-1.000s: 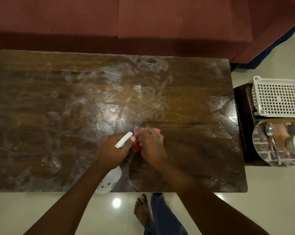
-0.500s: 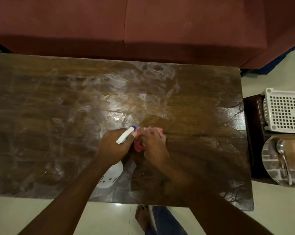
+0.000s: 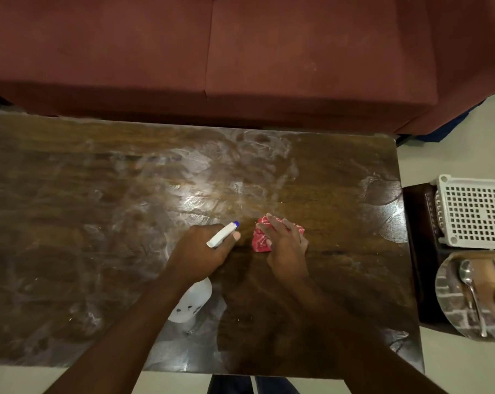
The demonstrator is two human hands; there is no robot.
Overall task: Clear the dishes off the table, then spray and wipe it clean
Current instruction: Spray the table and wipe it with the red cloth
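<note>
Grip on the left: the left hand (image 3: 200, 251) curls its fingers round the neck of the spray bottle (image 3: 192, 304). The right hand (image 3: 287, 251) lies flat, fingers spread, pressing down without clasping. Across the counter (image 3: 98, 223) a whitish wet film covers the left and middle. The bottle's long axis runs from the near edge away and rightward, its nozzle (image 3: 234, 223) aimed past the cloth (image 3: 260, 242). That cloth sits just right of the nozzle, under the right hand, so wiping likely sweeps leftward.
</note>
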